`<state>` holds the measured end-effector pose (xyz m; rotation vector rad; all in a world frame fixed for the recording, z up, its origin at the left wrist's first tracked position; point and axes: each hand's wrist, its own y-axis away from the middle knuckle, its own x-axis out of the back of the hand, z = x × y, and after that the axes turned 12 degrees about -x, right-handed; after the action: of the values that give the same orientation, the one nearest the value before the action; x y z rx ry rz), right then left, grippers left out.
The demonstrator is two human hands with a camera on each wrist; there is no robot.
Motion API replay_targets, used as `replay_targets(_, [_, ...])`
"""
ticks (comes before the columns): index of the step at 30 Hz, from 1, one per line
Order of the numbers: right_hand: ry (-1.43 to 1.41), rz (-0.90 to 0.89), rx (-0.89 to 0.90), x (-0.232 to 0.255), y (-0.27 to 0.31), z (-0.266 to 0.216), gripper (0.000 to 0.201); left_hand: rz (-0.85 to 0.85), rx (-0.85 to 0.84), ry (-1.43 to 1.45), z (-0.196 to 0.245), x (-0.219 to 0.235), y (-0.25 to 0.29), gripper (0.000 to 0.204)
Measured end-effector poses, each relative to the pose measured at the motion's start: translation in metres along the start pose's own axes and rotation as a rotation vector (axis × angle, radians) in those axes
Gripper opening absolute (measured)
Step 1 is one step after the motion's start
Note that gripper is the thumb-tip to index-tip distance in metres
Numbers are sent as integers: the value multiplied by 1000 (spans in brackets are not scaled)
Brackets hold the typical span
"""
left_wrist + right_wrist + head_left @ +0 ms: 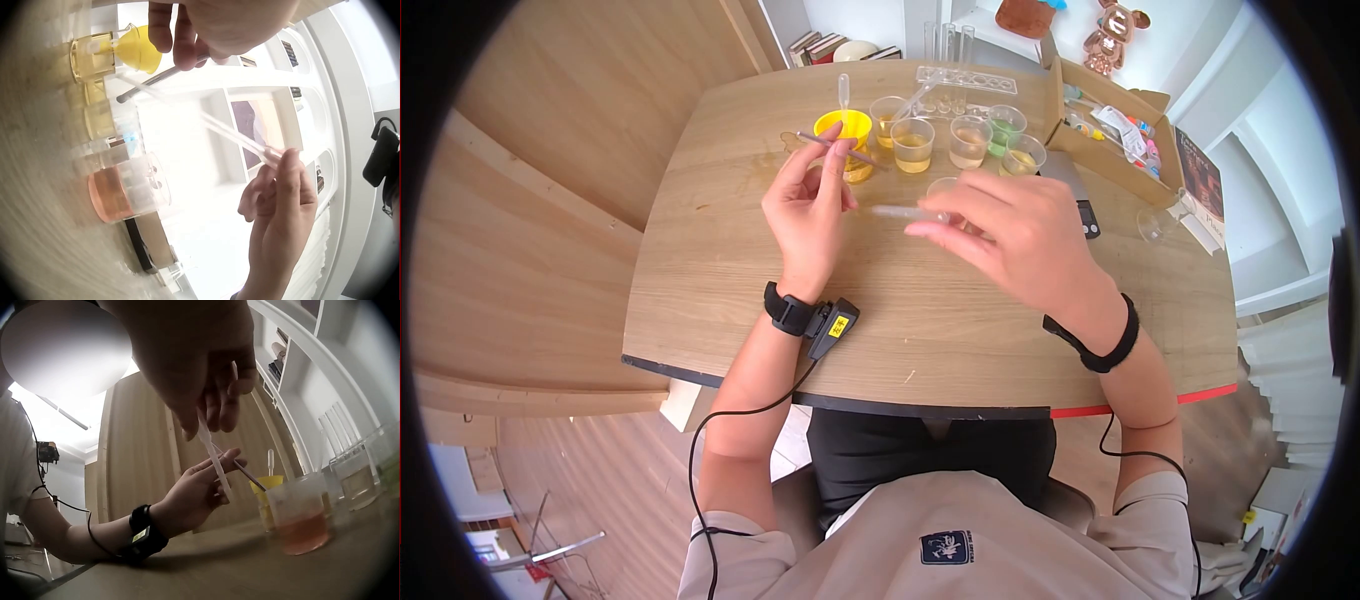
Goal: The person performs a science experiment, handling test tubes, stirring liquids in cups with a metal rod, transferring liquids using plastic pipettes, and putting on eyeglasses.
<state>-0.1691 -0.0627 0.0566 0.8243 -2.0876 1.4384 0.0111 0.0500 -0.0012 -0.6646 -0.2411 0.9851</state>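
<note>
My left hand (pixel 808 210) pinches a thin grey-purple rod (pixel 815 139) between thumb and fingers, over the table beside a yellow funnel-shaped cup (pixel 832 123). To its right, my right hand (pixel 1025 235) holds a translucent plastic dropper (pixel 890 211) by its bulb end. In the left wrist view the dropper (pixel 231 132) slants toward the rod (pixel 153 82). A clear cup with pinkish-orange liquid (pixel 303 532) stands close to both hands in the right wrist view; my right hand mostly hides it in the head view. Another dropper (pixel 843 92) stands upright in the yellow cup.
Several clear cups with yellow liquid (pixel 913 155), pale liquid (pixel 969 150) and green liquid (pixel 1004 135) stand behind the hands. Farther back is a test tube rack (pixel 990 82). A cardboard box (pixel 1090 147) of supplies and a small scale (pixel 1087 218) are at right.
</note>
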Motion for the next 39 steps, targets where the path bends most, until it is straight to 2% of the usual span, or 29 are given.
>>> replay_targets(3, [101,-102,14,12,0,2,27,17,-6,48,0,0,-1,22])
replay_targets(6, [34,-56,31,6,-1,0,28,9,-7,33,1,0,0,22])
replay_targets(13, [81,-76,21,8,-2,2,27,-31,-8,-63,1,2,1,24])
replay_targets(16, [14,-33,28,5,-1,1,27,6,-22,20,0,-1,0,24])
replay_targets(19, [73,-75,4,8,-1,1,28,18,-43,51,2,-1,-1,24])
replay_targets(22, [-26,-102,45,6,-1,-1,28,4,-26,49,4,0,-1,24])
replay_targets(24, [79,-166,64,7,1,1,27,-6,-28,6,1,1,0,24])
replay_targets(28, [31,-116,0,6,2,-1,25,-43,-47,-65,-5,5,1,25])
replay_targets(30, [-77,-145,25,4,1,-2,23,-25,-47,-44,-2,2,1,24])
replay_targets(33, [18,-112,82,3,3,1,23,-3,-43,0,1,0,0,25])
replay_targets(39, [-52,-82,91,0,3,-4,23,2,-51,41,9,-2,-2,30])
